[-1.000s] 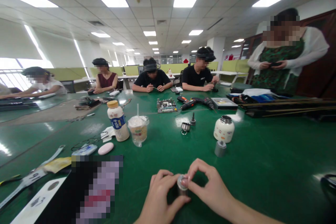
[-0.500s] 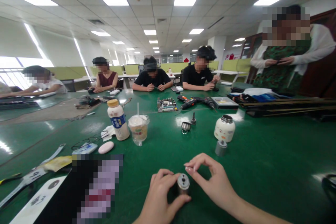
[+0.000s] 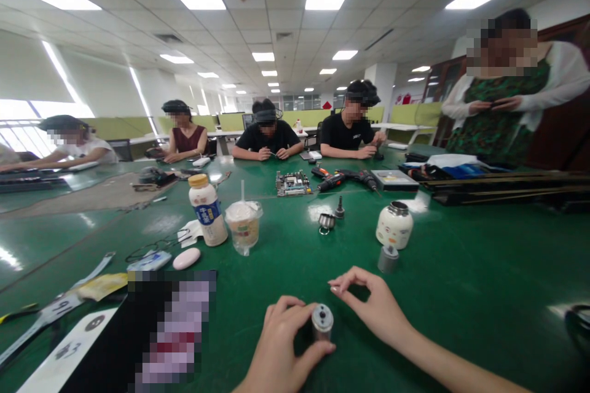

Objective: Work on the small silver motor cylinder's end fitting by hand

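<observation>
My left hand (image 3: 281, 350) is closed around a small metal cylinder (image 3: 322, 321) that stands upright on the green table (image 3: 461, 270) near the front edge. My right hand (image 3: 373, 310) hovers just right of and above the cylinder, not touching it. Its thumb and forefinger are pinched together; whether anything tiny sits between them is too small to tell. A short grey cap (image 3: 388, 259) stands beyond my right hand, in front of a white jar (image 3: 394, 226) with its mouth uncovered.
A milk bottle (image 3: 206, 210), a plastic cup with a straw (image 3: 243, 227) and a pink oval thing (image 3: 186, 258) stand at the left. A metal ring part (image 3: 326, 221), a circuit board (image 3: 292, 184) and a power screwdriver (image 3: 343, 179) lie farther back. Several people sit at the far side; one stands at the right.
My right hand has come off the top of the cylinder and drawn back up and to the right, fingers pinched. My left hand keeps hold of the cylinder in place.
</observation>
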`<state>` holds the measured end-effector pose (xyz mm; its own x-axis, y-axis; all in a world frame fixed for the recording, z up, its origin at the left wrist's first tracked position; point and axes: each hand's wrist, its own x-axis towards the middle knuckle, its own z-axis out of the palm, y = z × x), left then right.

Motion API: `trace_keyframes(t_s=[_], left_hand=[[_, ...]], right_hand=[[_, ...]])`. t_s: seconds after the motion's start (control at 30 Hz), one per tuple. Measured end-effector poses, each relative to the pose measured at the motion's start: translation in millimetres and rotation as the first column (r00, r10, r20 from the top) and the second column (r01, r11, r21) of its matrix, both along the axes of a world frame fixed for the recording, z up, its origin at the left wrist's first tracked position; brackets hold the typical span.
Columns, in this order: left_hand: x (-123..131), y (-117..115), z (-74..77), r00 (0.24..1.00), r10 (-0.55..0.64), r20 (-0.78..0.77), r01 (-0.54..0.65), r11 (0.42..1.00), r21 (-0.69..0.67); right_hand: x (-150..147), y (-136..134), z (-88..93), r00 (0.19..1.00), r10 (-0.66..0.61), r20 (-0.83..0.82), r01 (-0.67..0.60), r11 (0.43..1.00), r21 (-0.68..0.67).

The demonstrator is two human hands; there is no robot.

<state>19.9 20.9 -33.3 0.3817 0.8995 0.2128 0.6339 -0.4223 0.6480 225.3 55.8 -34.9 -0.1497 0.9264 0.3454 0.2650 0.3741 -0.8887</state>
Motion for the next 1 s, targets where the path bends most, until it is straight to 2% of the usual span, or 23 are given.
trace_keyframes(t_s=[0.07,0.13,0.27,0.5,0.6,0.67,0.87,1.0], left_hand=[[-0.7,0.1,-1.1,1.0,-0.013,0.009,0.013,1.0,0.002],[-1.3,0.1,-2.0,0.999,-0.03,0.022,0.029,0.999,0.013],[-1.5,0.4,-2.2,0.999,-0.035,0.029,0.034,0.999,0.035],[-1.1,0.2,-0.5,0.998,-0.051,0.034,0.05,0.998,0.029],[-0.8,-0.7,0.9,0.997,-0.056,0.043,0.056,0.998,0.016],[-0.5,-1.1,2.0,0.997,-0.055,0.045,0.055,0.998,0.008],[0.7,-0.3,1.9,0.998,-0.049,0.043,0.048,0.999,0.019],[0.5,-0.3,1.9,0.998,-0.045,0.041,0.044,0.999,0.021]], right_hand=[[-7.3,-7.4,8.6,0.998,0.009,-0.067,-0.004,0.997,0.075],[-14.9,-15.9,15.7,0.998,0.057,-0.041,-0.051,0.989,0.141],[-25.4,-27.5,20.5,0.99,0.137,0.016,-0.138,0.984,0.115],[-25.0,-27.8,14.7,0.997,0.067,0.025,-0.069,0.994,0.084],[-22.3,-28.3,16.0,0.998,-0.036,0.052,0.029,0.992,0.126],[-20.7,-29.1,18.5,0.997,-0.061,0.046,0.053,0.983,0.174],[-20.8,-31.3,20.3,0.99,0.101,0.1,-0.117,0.978,0.173],[-22.5,-29.9,16.5,0.995,0.073,0.061,-0.083,0.98,0.181]])
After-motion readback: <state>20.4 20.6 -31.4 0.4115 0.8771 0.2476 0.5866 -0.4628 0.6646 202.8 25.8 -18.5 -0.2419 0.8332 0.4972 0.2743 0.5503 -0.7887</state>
